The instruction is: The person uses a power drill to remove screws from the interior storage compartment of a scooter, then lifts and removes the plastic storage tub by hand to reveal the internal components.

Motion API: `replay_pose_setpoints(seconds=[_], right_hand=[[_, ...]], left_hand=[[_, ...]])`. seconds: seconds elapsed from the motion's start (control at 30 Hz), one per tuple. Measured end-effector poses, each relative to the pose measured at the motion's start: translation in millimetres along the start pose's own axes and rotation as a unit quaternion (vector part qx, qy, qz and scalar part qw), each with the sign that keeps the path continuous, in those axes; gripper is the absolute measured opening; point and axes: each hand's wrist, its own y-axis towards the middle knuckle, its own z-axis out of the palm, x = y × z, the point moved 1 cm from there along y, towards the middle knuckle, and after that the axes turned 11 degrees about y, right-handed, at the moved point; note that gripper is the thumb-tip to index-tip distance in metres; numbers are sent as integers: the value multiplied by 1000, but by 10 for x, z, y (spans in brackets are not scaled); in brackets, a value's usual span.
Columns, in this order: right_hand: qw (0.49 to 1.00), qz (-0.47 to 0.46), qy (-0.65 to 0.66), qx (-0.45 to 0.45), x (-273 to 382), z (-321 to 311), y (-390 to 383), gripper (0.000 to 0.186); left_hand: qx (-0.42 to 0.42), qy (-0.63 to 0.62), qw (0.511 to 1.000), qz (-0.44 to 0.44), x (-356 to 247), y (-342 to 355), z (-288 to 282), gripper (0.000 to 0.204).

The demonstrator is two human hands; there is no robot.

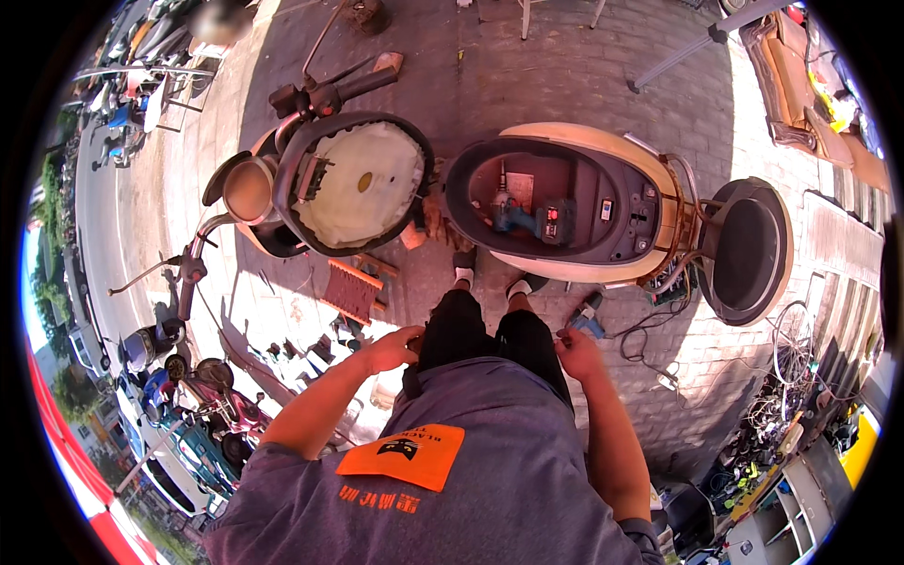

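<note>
My left hand [391, 350] hangs beside my left thigh, its fingers loosely bent with a gap by the thumb, against the dark shorts [455, 330]. Beside the other thigh, my right hand [579, 356] has its fingers curled in; whatever they hold, if anything, is hidden. In front of me stands a cream scooter [584, 134] with its seat [750, 250] tipped back. A teal cordless drill [513, 215] with a black battery lies in its storage compartment [584, 179]. To the left, the scooter's front part, with handlebar [188, 268] and pale round floor panel [363, 179], faces me.
A second power tool [588, 318] lies on the paving right of my feet, near a dark cable [640, 344]. A small slatted stool [352, 291] stands to the left. Cardboard [786, 80] is piled at far right, a bicycle wheel [796, 344] and clutter below it. Parked scooters [221, 405] line the left.
</note>
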Motion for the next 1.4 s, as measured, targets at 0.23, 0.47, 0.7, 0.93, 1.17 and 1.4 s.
replay_pose_setpoints(seconds=[0.23, 0.47, 0.7, 0.93, 1.17, 1.4], right_hand=[[984, -160, -60, 56, 1282, 273, 700, 26], [897, -300, -313, -85, 1848, 533, 1961, 36], [842, -134, -521, -43, 1683, 936, 2853, 58], [845, -96, -524, -45, 1506, 1080, 3278, 52], [870, -158, -466, 44, 1857, 877, 3203, 50], [888, -182, -402, 128, 2045, 888, 3263, 44]], left_hand=[[-221, 191, 957, -3, -155, 740, -379, 33], [-322, 312, 876, 177, -1083, 2089, -855, 23], [-322, 515, 762, 227, -971, 3118, -1211, 22], [-329, 463, 762, 312, -629, 3173, -1372, 29], [-397, 321, 837, 196, -943, 3099, -1227, 45], [-283, 138, 939, 135, -744, 3812, -1224, 51]])
